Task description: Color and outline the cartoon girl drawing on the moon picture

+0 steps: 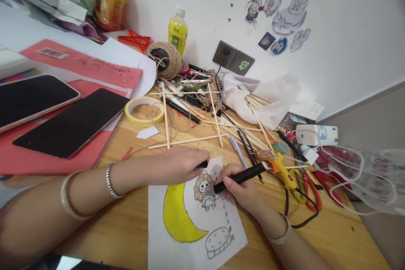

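A sheet of white paper lies at the table's front, bearing a yellow crescent moon, a long-haired cartoon figure and an outlined mooncake-like shape. My right hand is closed around a thick black marker, held over the sheet's right edge and slanting up to the right. Near the sheet's top, my left hand is closed on a small black piece, which looks like a marker cap. Its fingers hide part of the piece, and the hand covers the paper's upper left.
Wooden sticks form a square frame behind the paper. Yellow tape, two phones and red folders lie left. A yellow glue gun, pliers and cables crowd the right; twine and bottles stand behind.
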`<action>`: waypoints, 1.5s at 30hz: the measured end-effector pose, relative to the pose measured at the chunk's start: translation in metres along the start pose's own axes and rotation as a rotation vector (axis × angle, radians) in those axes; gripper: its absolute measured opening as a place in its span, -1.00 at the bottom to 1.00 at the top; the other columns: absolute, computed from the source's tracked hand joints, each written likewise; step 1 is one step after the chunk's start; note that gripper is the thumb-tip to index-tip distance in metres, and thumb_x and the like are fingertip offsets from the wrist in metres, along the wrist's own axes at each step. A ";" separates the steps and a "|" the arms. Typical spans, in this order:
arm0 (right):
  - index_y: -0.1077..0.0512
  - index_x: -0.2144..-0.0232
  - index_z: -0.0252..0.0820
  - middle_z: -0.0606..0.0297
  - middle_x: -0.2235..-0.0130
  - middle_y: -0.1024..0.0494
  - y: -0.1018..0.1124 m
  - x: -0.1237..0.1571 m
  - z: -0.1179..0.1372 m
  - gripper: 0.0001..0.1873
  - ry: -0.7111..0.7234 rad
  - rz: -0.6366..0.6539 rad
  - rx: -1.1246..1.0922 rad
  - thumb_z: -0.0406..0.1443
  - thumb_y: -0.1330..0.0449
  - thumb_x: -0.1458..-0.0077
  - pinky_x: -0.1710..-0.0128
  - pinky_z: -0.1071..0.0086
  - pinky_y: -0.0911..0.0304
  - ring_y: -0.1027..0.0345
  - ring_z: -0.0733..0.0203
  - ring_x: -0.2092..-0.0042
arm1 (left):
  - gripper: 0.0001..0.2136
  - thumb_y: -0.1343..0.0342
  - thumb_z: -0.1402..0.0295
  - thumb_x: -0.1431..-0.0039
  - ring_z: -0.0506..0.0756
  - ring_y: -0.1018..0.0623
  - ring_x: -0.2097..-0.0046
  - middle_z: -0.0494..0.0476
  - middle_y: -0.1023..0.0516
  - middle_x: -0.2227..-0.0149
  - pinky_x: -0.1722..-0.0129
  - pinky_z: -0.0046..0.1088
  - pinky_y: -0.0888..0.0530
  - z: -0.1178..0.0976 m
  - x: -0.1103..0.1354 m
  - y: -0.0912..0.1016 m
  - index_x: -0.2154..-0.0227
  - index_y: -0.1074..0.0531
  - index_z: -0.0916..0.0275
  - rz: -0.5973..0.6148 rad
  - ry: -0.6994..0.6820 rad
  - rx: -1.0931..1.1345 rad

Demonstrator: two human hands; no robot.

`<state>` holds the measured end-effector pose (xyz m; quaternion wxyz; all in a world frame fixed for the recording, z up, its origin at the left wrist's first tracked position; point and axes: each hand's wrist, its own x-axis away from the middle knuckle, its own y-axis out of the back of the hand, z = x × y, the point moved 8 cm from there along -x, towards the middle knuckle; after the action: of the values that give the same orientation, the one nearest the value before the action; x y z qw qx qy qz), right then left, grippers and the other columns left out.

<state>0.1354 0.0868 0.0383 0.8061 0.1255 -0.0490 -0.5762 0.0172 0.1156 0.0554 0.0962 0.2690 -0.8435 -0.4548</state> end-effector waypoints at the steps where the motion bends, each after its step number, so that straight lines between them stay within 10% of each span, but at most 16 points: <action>1: -0.36 0.59 -0.16 0.38 0.62 -0.36 0.000 0.000 0.000 -0.52 0.004 0.000 0.004 0.09 -0.15 -0.06 0.67 0.47 -0.11 -0.17 0.34 0.64 | -0.92 0.03 0.32 -0.23 0.08 -0.44 0.37 0.02 -0.41 0.42 0.41 -0.45 -0.29 -0.001 0.000 0.000 0.35 -0.29 0.19 -0.005 -0.007 -0.003; 45: -0.35 0.59 -0.18 0.38 0.62 -0.35 0.001 0.002 -0.007 -0.52 -0.003 0.009 -0.010 0.08 -0.15 -0.07 0.68 0.49 -0.07 -0.16 0.35 0.64 | -0.94 -0.01 0.35 -0.22 0.06 -0.46 0.38 0.01 -0.44 0.42 0.42 -0.47 -0.31 -0.003 0.001 0.003 0.36 -0.31 0.19 -0.023 -0.032 -0.008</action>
<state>0.1385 0.0863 0.0312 0.8093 0.1207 -0.0478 -0.5729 0.0165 0.1143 0.0591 0.0785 0.2712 -0.8398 -0.4637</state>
